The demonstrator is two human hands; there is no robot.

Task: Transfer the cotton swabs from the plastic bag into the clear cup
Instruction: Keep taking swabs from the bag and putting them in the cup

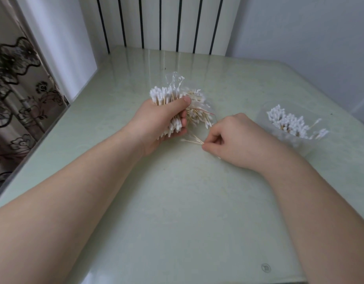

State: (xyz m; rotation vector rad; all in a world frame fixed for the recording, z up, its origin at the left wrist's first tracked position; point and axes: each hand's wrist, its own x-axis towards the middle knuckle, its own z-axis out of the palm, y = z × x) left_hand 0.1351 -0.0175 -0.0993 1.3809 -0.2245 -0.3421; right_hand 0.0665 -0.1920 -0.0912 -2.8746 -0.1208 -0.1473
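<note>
Cotton swabs (164,97): a thick bundle sits in the left grip (158,121), fingers and thumb curled tight around the middle of it. White tips stick out above the thumb and below the fingers. The bundle is held just above the desk (177,201), near its centre.

Plastic bag (175,80): clear and crinkled, partly round the bundle. Its loose end stands up behind the swab tips and more film spreads to the right of the left thumb. More swabs lie inside that right-hand part, wooden sticks and white tips showing through. Can't tell whether the bag touches the desk.

Right grip (234,138): knuckles up, fingers curled in, thumb and forefinger pinching a few loose swabs (192,140) by one end. Their thin sticks fan out to the left, low over the desk, just below the left grip. The two grips are near each other, not touching.

Clear cup (304,148): on the desk at the right, beyond the right wrist, well apart from the bag. It has a batch of swabs in it (289,121), white tips up, a few leaning out to the right. The cup's wall is faint and hard to trace.

Desk top is pale green and glossy. White radiator (160,23) with dark slots behind it, patterned curtain (13,78) at the left edge.
</note>
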